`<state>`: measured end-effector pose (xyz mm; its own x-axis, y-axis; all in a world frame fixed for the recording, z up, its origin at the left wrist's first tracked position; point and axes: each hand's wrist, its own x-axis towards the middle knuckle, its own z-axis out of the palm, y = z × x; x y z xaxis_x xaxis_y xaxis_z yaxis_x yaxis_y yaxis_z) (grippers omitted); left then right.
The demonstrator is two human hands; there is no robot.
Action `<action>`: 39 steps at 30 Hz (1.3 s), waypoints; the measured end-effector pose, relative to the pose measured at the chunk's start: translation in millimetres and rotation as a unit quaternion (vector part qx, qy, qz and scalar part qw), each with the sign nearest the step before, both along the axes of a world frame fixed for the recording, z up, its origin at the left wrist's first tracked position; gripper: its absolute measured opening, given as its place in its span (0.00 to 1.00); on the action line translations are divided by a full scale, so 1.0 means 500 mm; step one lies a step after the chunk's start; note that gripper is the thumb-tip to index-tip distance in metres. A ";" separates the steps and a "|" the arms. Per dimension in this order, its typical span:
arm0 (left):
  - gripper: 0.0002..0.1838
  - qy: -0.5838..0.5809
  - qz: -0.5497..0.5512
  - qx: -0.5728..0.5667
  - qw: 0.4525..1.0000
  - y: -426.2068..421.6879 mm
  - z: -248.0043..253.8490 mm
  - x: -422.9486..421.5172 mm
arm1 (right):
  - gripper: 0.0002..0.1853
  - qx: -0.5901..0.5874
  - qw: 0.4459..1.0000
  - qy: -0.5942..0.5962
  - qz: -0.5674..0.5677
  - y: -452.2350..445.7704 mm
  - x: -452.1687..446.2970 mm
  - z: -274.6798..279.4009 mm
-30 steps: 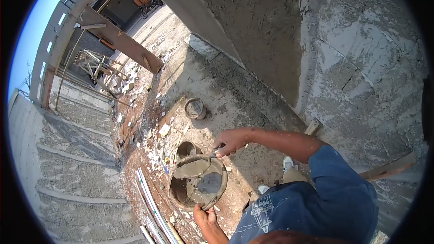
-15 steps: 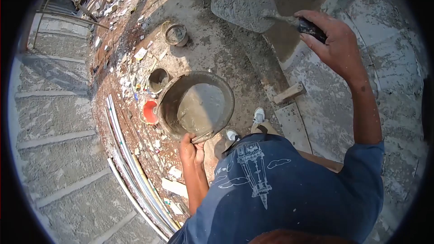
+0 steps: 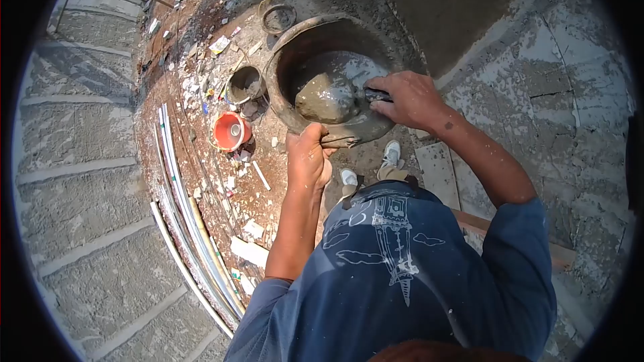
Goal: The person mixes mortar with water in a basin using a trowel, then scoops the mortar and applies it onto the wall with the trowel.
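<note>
A large mortar tub (image 3: 287, 67) is held up in front of me, tilted, with wet grey mortar (image 3: 318, 100) in it. My left hand (image 3: 310, 159) is closed round its near rim. Over the right side of the tub, my right hand (image 3: 412, 100) grips the dark handle of a trowel (image 3: 378, 95). The trowel's blade is down inside the tub and cannot be clearly made out amid the wet, shiny mortar.
Left of the tub stand a red bucket (image 3: 231, 132), a grey bucket (image 3: 246, 86) and another bucket (image 3: 278, 20) farther back. Long pipes (image 3: 194, 228) lie at left among rubble. Mortar-covered block walls flank both sides. A board (image 3: 437, 174) lies near my feet.
My right hand has brought the trowel down from the upper right into the tub. The tub has risen closer and shifted right, with my left hand still on its rim.
</note>
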<state>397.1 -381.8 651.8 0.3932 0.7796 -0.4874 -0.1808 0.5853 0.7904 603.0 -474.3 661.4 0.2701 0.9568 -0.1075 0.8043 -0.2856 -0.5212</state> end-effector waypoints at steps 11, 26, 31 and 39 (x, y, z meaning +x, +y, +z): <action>0.05 -0.031 0.123 -0.108 0.986 0.101 0.004 -0.100 | 0.19 0.060 0.937 0.282 0.196 0.123 0.207 0.191; 0.08 0.041 0.090 -0.093 0.991 0.106 -0.095 -0.087 | 0.23 0.327 0.873 -0.097 -0.350 -0.324 0.293 0.401; 0.04 0.016 0.024 -0.073 0.997 0.090 -0.087 -0.068 | 0.19 0.093 0.957 -0.223 -0.164 -0.179 0.093 0.255; 0.03 -0.027 -0.025 -0.014 0.999 0.039 -0.001 -0.079 | 0.19 -0.003 0.975 -0.220 0.040 -0.012 -0.060 0.027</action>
